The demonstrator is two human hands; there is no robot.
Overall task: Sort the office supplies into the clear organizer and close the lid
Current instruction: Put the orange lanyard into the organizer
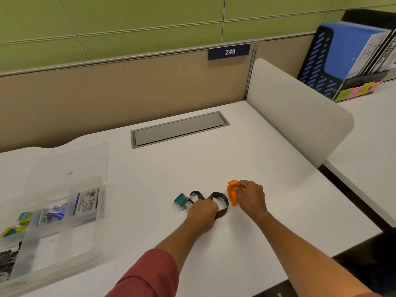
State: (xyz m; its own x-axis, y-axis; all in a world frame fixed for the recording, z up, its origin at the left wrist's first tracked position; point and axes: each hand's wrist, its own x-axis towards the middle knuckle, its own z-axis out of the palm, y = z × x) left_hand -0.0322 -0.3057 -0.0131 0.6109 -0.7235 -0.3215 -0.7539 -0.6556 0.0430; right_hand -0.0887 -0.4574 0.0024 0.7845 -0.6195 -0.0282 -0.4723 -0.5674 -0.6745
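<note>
Clear organizer point(97, 185) open at left, partly filled; black strap point(220, 200) looped beside orange piece point(232, 195).

The person is wearing a dusty-red sleeve point(150, 273) pushed up the left forearm, leaving both hands and the right forearm bare.

We see bright, even overhead light, soft shadows under the arms, motion blur at left, wide-angle bowing at edges.

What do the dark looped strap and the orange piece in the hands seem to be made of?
The dark looped strap looks like matte woven fabric, since it bends in soft, limp loops. The orange piece that the right hand grips looks like smooth hard plastic, probably, given its even colour and rigid edges.
</note>
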